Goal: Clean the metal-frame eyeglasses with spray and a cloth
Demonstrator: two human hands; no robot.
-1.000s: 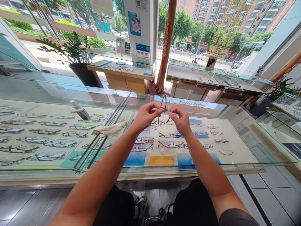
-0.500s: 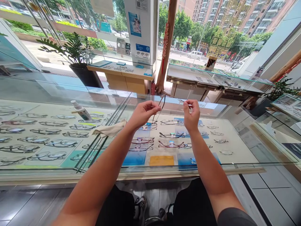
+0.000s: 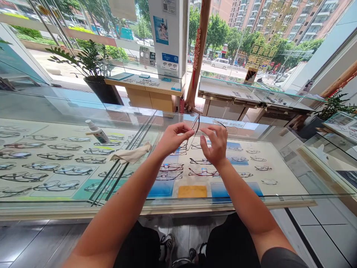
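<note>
- Glass display counter [image 3: 55, 213] is enclosing rows of spectacle frames [image 3: 65, 169].
- Beige cloth [image 3: 134, 152] is lying crumpled on the counter.
- Left hand [image 3: 176, 137] is pinching eyeglasses [image 3: 198, 124] between thumb and fingers, above the counter.
- Right hand [image 3: 216, 143] is hovering just apart, fingers bent; whether it is gripping anything cannot be told.
- White spray bottle [image 3: 97, 132] is resting left of the cloth.

The glasses [image 3: 198, 123] are thin-framed, with a dark, curved upper section, and sit nearly upright, seen almost edge-on, in the fingertips of the left hand [image 3: 174, 139]. A thin, dark, curved strip [image 3: 221, 124] projects beyond the right hand [image 3: 216, 143]; its attachment is indistinct.
</note>
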